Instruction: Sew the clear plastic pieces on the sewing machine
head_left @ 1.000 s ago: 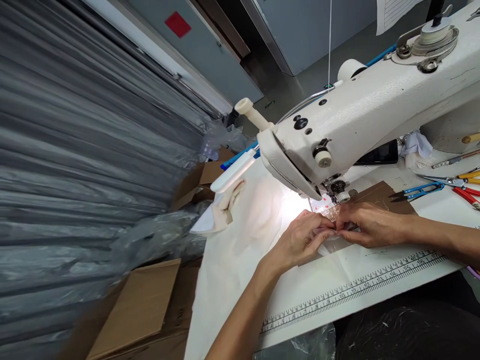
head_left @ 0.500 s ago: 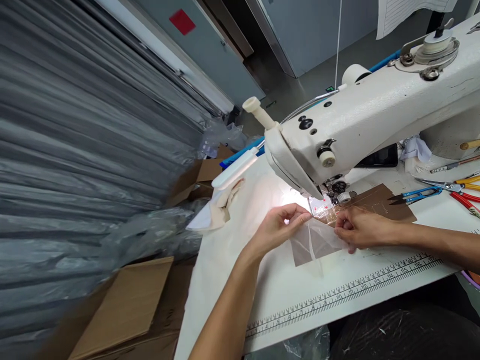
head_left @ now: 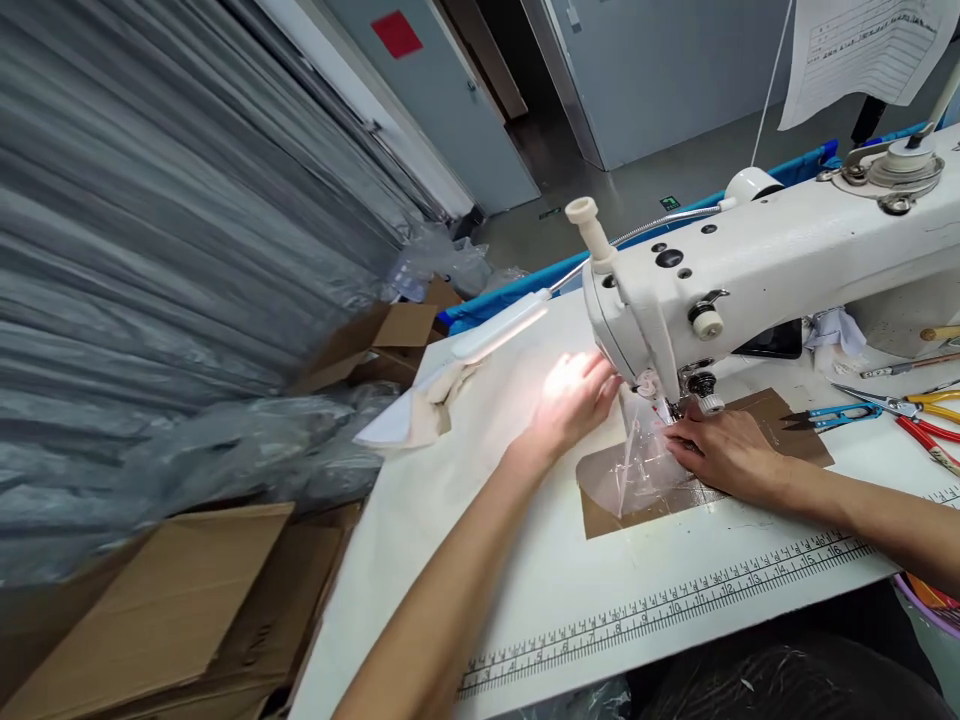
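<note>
A piece of thin sheer white fabric (head_left: 637,470) lies partly under the needle area of a white sewing machine (head_left: 787,250). Beneath it is a brown sheet (head_left: 600,525) on the white tabletop. My right hand (head_left: 724,455) is just right of the needle, fingers bent and closed on the fabric's right side. My left hand (head_left: 574,400), brightly lit, reaches to the left side of the machine head with fingers stretched out, close to the fabric's upper left edge. I see nothing held in it, though its fingertips are partly lost beside the machine.
Blue thread snips (head_left: 832,415) and yellow- and red-handled tools (head_left: 930,430) lie at the right. A lamp (head_left: 502,325) shines from the left. Folded cloth (head_left: 420,405) rests at the left table edge, cardboard boxes (head_left: 165,600) below. A printed ruler (head_left: 667,610) runs along the front.
My left hand has let go of the sheer fabric and moved up and left beside the machine head. My right hand stays near the needle. The fabric now lies flatter; the view has shifted.
</note>
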A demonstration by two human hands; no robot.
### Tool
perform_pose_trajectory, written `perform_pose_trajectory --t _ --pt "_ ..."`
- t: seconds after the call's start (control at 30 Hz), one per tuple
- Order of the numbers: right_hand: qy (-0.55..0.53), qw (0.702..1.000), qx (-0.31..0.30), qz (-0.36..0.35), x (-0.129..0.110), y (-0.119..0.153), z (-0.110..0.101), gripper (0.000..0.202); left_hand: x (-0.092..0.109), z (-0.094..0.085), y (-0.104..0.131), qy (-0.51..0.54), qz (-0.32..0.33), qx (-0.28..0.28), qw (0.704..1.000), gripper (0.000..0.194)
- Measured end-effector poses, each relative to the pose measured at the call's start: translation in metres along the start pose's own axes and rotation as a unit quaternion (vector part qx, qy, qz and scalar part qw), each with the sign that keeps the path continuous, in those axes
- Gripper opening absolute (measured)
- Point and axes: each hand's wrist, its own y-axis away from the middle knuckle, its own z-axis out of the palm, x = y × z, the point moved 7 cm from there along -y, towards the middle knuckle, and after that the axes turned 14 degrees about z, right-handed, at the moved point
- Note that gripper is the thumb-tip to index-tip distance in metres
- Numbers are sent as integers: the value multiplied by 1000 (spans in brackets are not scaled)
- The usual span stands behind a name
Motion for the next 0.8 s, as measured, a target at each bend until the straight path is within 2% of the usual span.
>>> perform_pose_trajectory --t 0.07,0.13,0.23,0.37,0.53,0.63,0.8 --pt "-3 1000 -8 0 0 0 -3 30 33 0 15 -31 112 -22 993 17" --pt "-3 1000 -22 2 0 -1 -6 32 66 7 32 -9 214 -48 976 15" --pt "-5 999 -44 3 3 -2 -7 33 92 18 48 -17 269 -52 962 12" --pt "-14 999 -50 -5 8 -4 -3 36 98 24 54 -77 278 8 957 9" --pt "-39 999 -22 -25 9 -3 -5 39 96 22 55 -80 268 42 959 5" --pt "-56 998 -39 -16 11 -5 -9 38 97 20 55 -92 255 63 960 4" --pt "44 996 -67 -35 13 -11 -16 39 99 19 54 -92 252 78 960 4"
